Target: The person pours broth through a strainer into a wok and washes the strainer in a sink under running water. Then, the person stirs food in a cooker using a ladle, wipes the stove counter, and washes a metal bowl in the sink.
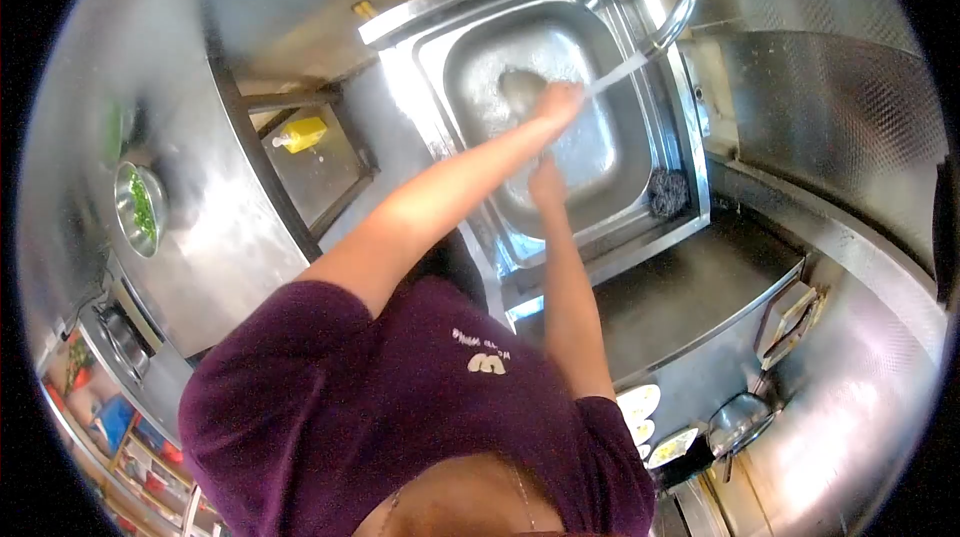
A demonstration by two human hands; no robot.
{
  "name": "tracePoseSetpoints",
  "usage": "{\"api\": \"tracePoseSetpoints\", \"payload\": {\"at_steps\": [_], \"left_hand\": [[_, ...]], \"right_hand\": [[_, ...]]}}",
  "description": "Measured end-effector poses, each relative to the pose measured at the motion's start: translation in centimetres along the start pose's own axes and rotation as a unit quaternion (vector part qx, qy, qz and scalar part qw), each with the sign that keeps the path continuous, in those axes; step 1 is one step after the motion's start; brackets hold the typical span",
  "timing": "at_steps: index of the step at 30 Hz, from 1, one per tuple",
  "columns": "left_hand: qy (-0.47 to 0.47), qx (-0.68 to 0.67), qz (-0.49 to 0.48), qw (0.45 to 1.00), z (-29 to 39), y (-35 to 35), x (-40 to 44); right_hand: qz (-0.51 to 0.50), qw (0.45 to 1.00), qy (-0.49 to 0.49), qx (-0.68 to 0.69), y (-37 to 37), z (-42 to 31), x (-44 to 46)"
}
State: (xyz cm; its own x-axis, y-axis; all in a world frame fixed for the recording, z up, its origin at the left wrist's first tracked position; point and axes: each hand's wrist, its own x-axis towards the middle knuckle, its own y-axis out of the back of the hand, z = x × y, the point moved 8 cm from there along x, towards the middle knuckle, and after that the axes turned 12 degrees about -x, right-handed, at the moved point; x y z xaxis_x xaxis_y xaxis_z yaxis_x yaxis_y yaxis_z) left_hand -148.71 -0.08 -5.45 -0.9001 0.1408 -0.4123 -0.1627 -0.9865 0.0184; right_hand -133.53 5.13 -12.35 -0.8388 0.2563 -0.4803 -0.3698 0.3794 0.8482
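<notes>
Both arms reach into a steel sink (pixel 625 192). My left hand (pixel 560 105) is under the water stream (pixel 617 74) running from the curved tap (pixel 685 7); its fingers look curled. Beside it is a dark, rounded grey shape (pixel 518 89); I cannot tell if it is a utensil's head or the drain. Lower in the basin, close to my left wrist, my right hand (pixel 546 182) looks closed. Something thin may show just above its fingers, but it is too blurred to name. What either hand holds is not clear.
A dark wire scrubber (pixel 668 193) lies at the sink's right corner. Left are a yellow bottle (pixel 301 135) and a steel bowl of chopped greens (pixel 140 209) on a counter (pixel 215 247). Lower right stand a pan (pixel 740 422) and white dishes (pixel 640 402).
</notes>
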Motion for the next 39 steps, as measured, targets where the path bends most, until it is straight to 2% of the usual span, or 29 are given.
{"api": "tracePoseSetpoints", "payload": {"at_steps": [1, 3, 4, 5, 8, 11, 12, 13, 15, 17, 19, 22, 23, 25, 28, 31, 34, 37, 39], "left_hand": [[0.019, 0.013, -0.015, 1.0, 0.0, -1.2, 0.7], [0.033, 0.026, -0.047, 0.998, 2.7, -2.3, 1.2], [0.034, 0.025, -0.064, 0.997, 5.7, -2.3, 1.1], [0.038, 0.027, -0.081, 0.996, 7.8, -2.3, 0.8], [-0.094, 0.158, -0.119, 0.976, 12.2, -1.4, 1.2], [-0.042, 0.205, -0.157, 0.965, 10.0, 0.3, 3.6], [-0.085, 0.202, -0.136, 0.966, 10.5, 1.8, 3.8], [-0.126, 0.198, -0.115, 0.965, 11.4, 3.7, 3.5], [-0.078, 0.157, -0.115, 0.978, 9.7, 7.1, 4.9], [-0.081, 0.124, -0.093, 0.985, 8.0, 9.0, 5.8], [-0.091, 0.097, -0.087, 0.987, 6.6, 9.6, 6.0], [-0.088, 0.058, -0.178, 0.978, 5.8, 5.1, 4.4], [-0.095, 0.041, -0.219, 0.97, 6.2, 3.2, 3.5], [-0.025, 0.07, -0.267, 0.961, 5.9, -0.3, 2.1], [-0.04, 0.061, -0.323, 0.944, 6.0, -3.8, 1.6], [-0.008, -0.008, -0.331, 0.944, 6.9, -5.3, 1.8], [-0.144, 0.036, -0.378, 0.914, 9.9, -4.8, 1.0], [-0.221, 0.315, -0.237, 0.892, 8.3, -3.6, 4.6], [-0.105, 0.293, -0.089, 0.946, 9.3, 0.7, 6.3]], "right_hand": [[0.004, 0.992, 0.027, 0.123, 1.1, -0.6, 0.3], [-0.096, 0.936, 0.021, 0.339, 2.7, -1.8, 2.2], [-0.206, 0.881, -0.013, 0.426, 2.8, -2.5, 2.8], [-0.312, 0.804, -0.049, 0.504, 2.7, -3.8, 2.6], [-0.217, 0.61, -0.179, 0.741, 6.3, -6.3, 5.1], [-0.294, 0.664, -0.049, 0.685, 9.5, -9.0, 6.0], [-0.301, 0.653, -0.078, 0.691, 9.5, -8.9, 5.9], [-0.292, 0.672, -0.079, 0.676, 10.1, -8.7, 5.2], [-0.276, 0.71, -0.083, 0.643, 11.4, -7.9, 2.0], [-0.289, 0.708, -0.101, 0.637, 10.7, -6.7, -1.7], [-0.303, 0.646, -0.109, 0.692, 10.0, -6.2, -5.5], [-0.298, 0.652, -0.063, 0.694, 8.5, -5.1, -8.1], [-0.293, 0.662, -0.075, 0.685, 8.5, -4.9, -8.7], [-0.28, 0.683, -0.1, 0.667, 8.7, -4.3, -9.6], [-0.256, 0.705, -0.098, 0.654, 9.5, -3.5, -10.5], [-0.233, 0.714, -0.106, 0.652, 10.4, -3.1, -11.0], [-0.231, 0.702, -0.099, 0.667, 10.3, -3.2, -11.1], [-0.242, 0.684, -0.099, 0.681, 9.7, -3.5, -11.3], [-0.248, 0.675, -0.101, 0.688, 9.3, -3.7, -11.0]]}}
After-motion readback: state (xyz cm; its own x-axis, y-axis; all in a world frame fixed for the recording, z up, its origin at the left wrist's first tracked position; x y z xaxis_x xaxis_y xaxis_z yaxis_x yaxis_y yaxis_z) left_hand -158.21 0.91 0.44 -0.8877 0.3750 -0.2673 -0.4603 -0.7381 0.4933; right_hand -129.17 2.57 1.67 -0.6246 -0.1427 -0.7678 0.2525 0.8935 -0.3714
